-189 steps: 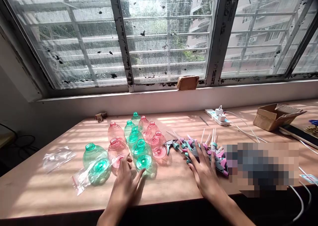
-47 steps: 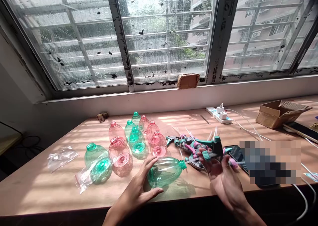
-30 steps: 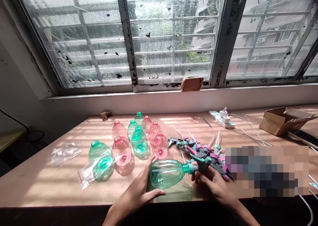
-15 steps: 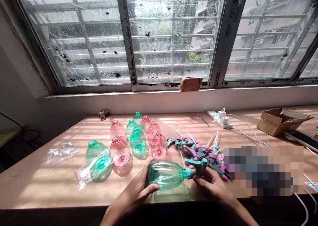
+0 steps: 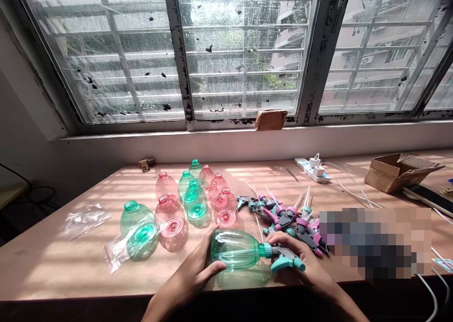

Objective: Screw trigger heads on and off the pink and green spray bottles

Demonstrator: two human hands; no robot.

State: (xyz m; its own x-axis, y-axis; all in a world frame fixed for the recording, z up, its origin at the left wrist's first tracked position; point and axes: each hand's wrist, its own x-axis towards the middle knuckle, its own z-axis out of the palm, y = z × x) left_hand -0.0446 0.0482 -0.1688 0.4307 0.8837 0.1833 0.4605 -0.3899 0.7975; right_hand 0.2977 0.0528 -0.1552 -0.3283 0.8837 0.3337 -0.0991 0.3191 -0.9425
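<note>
A green transparent spray bottle (image 5: 235, 250) lies on its side above the table's front edge, its base to the left. My left hand (image 5: 198, 265) grips its base end, with the thumb along the near side. On the bottle's neck sits a grey and teal spray head (image 5: 283, 256), its teal trigger facing me. My right hand (image 5: 300, 253) has its fingers around the far side of that head; part of the grip is hidden. Just beyond lies a pile of loose spray heads (image 5: 283, 213) in pink, teal and grey, with white tubes.
Several green and pink bottles (image 5: 171, 223) without heads stand left of centre. Clear plastic bags (image 5: 87, 220) lie further left. Toward the back right are a power strip (image 5: 313, 171) and an open cardboard box (image 5: 389, 173). A blurred patch covers the right side of the table (image 5: 88, 275).
The spray head has turned on the bottle's neck: its teal trigger swung from the far side to the near side. My right fingers moved up over it. My left hand stays on the bottle.
</note>
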